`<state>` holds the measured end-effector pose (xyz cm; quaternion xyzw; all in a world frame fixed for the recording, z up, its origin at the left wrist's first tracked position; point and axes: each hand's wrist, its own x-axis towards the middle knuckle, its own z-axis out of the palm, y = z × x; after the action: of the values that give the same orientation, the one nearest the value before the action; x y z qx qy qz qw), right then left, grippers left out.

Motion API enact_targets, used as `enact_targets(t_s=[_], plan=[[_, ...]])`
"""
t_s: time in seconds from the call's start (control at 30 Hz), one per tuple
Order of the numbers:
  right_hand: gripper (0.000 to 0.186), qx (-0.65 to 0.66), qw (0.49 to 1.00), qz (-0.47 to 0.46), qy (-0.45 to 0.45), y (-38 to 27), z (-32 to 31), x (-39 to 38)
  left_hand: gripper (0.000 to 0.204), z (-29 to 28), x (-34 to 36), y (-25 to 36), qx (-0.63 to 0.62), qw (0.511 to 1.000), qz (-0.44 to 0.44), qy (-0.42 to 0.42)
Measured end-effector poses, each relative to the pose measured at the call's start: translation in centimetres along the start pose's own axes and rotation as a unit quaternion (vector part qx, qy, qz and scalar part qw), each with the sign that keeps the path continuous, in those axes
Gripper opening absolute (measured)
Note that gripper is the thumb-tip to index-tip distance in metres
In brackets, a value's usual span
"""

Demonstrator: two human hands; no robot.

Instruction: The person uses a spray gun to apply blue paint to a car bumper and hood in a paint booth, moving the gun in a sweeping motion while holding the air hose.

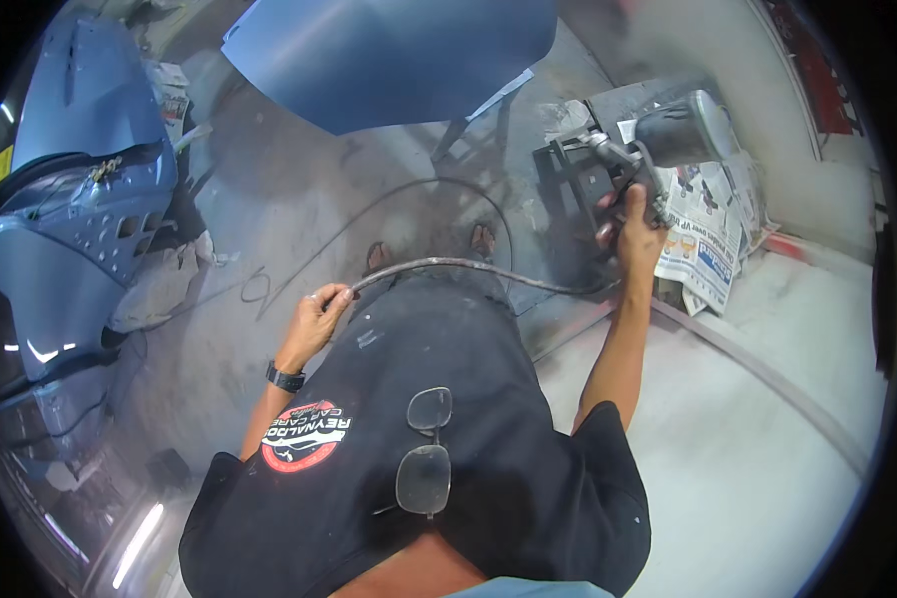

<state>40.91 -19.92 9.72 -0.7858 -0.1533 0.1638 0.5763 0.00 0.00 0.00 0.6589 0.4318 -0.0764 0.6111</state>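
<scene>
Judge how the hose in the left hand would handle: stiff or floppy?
Probably floppy: the hose sags in a curve between the left hand and the spray gun. It likely drags, since more loops on the floor.

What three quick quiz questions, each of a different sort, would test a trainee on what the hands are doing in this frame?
1. True or false: the right hand grips a spray gun with a metal cup.
2. What does the left hand hold?
3. Which lies under the spray gun: A) newspaper, B) a bucket, C) a ladder?

Key:
1. True.
2. The hose that runs across to the spray gun.
3. A.
</scene>
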Motion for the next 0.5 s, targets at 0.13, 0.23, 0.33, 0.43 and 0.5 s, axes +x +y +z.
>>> enact_targets(t_s=[0.13, 0.23, 0.33, 0.43, 0.5], plan=[[0.043, 0.034, 0.996, 0.008, 0.082, 3.1, -0.3, 6.0, 0.032, 2.8, -1.3, 2.7, -0.015, 0.999, -0.006, 0.051], [0.042, 0.036, 0.994, -0.008, 0.106, 4.2, -2.4, 7.4, 0.032, 6.2, -1.6, 4.1, -0.054, 0.996, -0.038, 0.062], [0.039, 0.064, 0.997, 0.012, 0.051, 4.7, -2.2, 5.7, 0.031, 7.7, -2.2, 4.6, -0.048, 0.993, -0.049, 0.100], [0.036, 0.092, 0.992, -0.007, -0.081, 6.5, -2.0, 2.5, 0.031, 7.7, -2.8, 4.9, -0.007, 0.991, -0.071, 0.114], [0.037, 0.105, 0.978, 0.002, -0.179, 6.8, -2.3, 1.0, 0.030, 7.6, -3.0, 5.1, 0.015, 0.990, -0.086, 0.112]])
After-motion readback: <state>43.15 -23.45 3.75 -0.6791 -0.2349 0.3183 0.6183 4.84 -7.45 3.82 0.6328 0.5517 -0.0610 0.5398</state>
